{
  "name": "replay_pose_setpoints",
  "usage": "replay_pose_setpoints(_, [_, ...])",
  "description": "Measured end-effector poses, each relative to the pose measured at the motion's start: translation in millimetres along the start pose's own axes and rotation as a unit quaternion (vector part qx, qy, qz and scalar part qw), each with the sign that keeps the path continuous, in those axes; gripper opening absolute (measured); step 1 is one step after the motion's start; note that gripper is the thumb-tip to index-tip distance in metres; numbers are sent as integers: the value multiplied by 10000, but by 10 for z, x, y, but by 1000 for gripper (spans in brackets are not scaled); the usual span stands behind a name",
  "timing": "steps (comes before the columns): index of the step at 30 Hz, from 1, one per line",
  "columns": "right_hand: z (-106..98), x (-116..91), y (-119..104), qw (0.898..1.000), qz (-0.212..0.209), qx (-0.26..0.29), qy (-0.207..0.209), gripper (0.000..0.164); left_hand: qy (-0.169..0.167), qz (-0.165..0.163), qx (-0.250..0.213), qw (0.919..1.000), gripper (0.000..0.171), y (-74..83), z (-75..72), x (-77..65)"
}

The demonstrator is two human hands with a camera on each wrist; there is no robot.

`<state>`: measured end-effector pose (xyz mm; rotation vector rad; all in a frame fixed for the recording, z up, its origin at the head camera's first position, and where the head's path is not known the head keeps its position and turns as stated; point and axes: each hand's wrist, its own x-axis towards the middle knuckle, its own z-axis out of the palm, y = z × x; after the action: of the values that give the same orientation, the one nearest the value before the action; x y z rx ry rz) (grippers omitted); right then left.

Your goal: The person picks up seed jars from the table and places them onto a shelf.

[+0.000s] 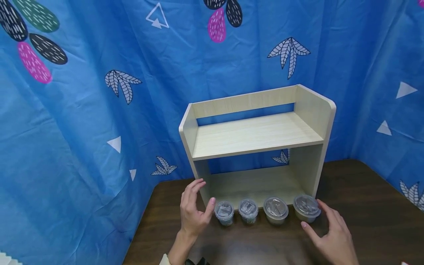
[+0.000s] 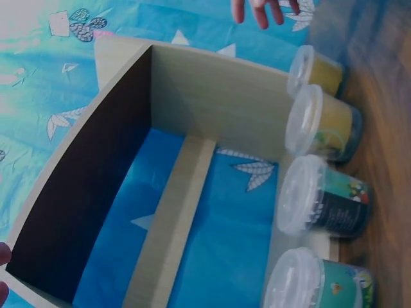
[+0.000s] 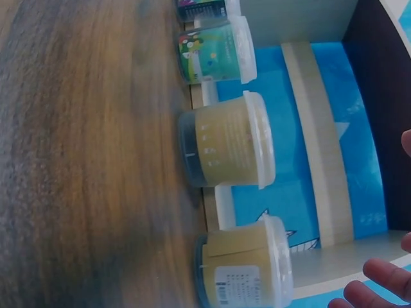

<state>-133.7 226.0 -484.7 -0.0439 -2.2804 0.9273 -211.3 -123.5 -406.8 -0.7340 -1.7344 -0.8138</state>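
Several lidded plastic cups stand in a row on the brown table along the front of a pale wooden shelf (image 1: 258, 134). On the left are two smaller cups with printed green and dark labels, the end one (image 1: 224, 212) and its neighbour (image 1: 248, 211). Two wider cups with tan sleeves stand to the right, the inner one (image 1: 276, 209) and the end one (image 1: 306, 208). My left hand (image 1: 193, 213) is raised beside the leftmost cup, fingers spread and holding nothing. My right hand (image 1: 334, 233) has its spread fingertips right at the rightmost cup, thumb in front of it.
The shelf has an upper board with raised sides and a lower compartment (image 1: 251, 182) behind the cups. A blue patterned curtain (image 1: 198, 66) hangs behind and to both sides. The dark wooden table (image 1: 357, 191) extends to the right of the shelf.
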Motion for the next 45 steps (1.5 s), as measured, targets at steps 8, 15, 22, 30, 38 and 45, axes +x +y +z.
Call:
replay_pose_setpoints(8, [45, -22, 94, 9999, 102, -107, 87, 82, 78, -116, 80, 9999, 45, -80, -33, 50])
replay_pose_setpoints(15, [74, -29, 148, 9988, 424, -242, -89, 81, 125, -235, 133, 9996, 43, -132, -52, 72])
replay_pose_setpoints(22, [92, -6, 208, 9959, 734, -411, -330, 82, 54, -463, 204, 9987, 39, -182, -76, 104])
replay_pose_setpoints(30, [115, 22, 248, 9868, 1283, -566, -811, 92, 294, -248, 224, 9990, 43, -262, -85, 164])
replay_pose_setpoints(38, [161, 0, 286, 9884, 1244, -499, -720, 91, 413, -218, 183, 9987, 43, -323, -92, 209])
replay_pose_setpoints(45, [191, 5, 320, 9890, 1240, -460, -669, 90, 475, -249, 163, 9984, 42, -362, -93, 242])
